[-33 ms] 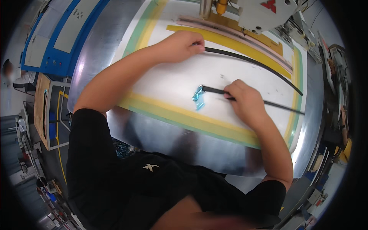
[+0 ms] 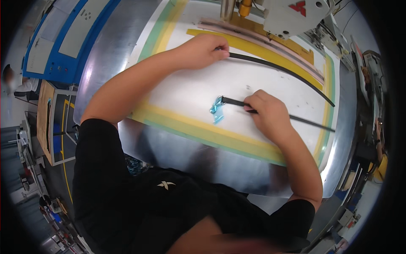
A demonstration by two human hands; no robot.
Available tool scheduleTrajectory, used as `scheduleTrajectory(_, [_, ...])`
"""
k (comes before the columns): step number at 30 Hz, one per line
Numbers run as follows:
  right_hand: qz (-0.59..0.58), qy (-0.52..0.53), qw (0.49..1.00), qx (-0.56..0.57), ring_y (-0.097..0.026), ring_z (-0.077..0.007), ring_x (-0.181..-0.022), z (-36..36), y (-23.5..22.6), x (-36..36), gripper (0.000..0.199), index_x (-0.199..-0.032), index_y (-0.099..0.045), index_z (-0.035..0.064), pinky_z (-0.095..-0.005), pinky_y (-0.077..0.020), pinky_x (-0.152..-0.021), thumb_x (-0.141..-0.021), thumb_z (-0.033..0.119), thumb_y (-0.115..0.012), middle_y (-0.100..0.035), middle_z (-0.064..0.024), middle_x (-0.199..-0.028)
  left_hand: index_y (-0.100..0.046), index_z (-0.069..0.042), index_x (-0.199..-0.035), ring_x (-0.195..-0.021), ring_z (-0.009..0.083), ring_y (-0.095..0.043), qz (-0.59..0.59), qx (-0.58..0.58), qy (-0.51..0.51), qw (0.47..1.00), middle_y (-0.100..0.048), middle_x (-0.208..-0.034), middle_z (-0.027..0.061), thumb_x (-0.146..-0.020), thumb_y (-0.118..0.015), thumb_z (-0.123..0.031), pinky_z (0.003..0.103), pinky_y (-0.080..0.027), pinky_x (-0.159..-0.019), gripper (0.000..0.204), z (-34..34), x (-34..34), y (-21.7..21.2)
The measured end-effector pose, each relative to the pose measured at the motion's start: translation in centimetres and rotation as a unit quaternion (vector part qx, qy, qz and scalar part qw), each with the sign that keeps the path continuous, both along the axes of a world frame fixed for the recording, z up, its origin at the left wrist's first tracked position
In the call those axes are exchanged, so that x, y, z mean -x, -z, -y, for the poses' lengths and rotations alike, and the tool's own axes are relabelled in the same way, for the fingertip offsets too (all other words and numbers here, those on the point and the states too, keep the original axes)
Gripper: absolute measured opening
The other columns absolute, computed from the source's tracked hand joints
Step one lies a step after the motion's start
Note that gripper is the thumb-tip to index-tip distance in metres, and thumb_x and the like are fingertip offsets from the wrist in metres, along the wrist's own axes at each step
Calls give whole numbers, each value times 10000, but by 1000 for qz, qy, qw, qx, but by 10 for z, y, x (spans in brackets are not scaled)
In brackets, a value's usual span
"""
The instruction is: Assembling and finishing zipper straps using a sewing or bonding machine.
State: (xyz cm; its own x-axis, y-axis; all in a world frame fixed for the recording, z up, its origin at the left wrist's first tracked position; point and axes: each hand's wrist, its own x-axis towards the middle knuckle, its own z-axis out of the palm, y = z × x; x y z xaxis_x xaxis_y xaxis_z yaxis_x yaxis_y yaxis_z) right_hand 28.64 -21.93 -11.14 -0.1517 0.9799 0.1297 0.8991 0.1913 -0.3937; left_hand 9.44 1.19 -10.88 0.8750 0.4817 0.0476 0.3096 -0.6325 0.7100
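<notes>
The right hand (image 2: 266,112) is pinching a thin black strip (image 2: 311,123), its long axis running out rightward past the fingers, blue film (image 2: 217,110) curling at its near end. The left hand (image 2: 203,51) is gripping a second curved strip (image 2: 279,68).

Blue cabinet (image 2: 63,38) far left (white machine head (image 2: 292,15) opposite)

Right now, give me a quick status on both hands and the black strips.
Left hand pinching end of upper black strip. Right hand gripping lower black strip, blue film curling at its end. Nothing blocking on the white table.
</notes>
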Motion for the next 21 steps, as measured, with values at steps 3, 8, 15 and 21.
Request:
scheduleTrajectory(3, [43,21,997,-66,-677,-271,-945,-32,-7,10,202,-981,-707,137,-390,-568,-750,-794,98,-774,-688,-40,-1035,-664,-6,-1103,-841,174,-616,13,36,15,999,-686,-904,90,-1015,-633,-159,327,-510,-791,179,-12,-13,3])
scheduleTrajectory(8, [54,111,975,-184,-678,-286,-1014,-97,-5,-16,243,-1043,-688,120,-394,-565,-771,-818,71,-764,-708,-39,-1094,-663,-2,-1151,-860,153,-632,18,132,36,990,-689,-919,96,-1023,-621,-139,313,-523,-806,193,-28,-34,12])
scheduleTrajectory(15, [24,84,993,-79,-688,-308,-895,-135,18,-44,253,-1043,-713,92,-409,-547,-766,-806,7,-730,-691,-73,-1006,-670,-83,-1282,-1134,312,-641,45,-196,15,979,-690,-1196,163,-994,-643,-407,466,-486,-995,434,-63,-41,42])
scheduleTrajectory(21, [37,74,996,-31,-689,-309,-898,-167,5,-16,248,-1009,-749,96,-405,-547,-772,-796,-22,-709,-680,-80,-976,-649,-58,-1343,-1263,342,-571,115,-331,24,936,-663,-1267,166,-965,-613,-580,506,-391,-1127,645,-94,-38,68])
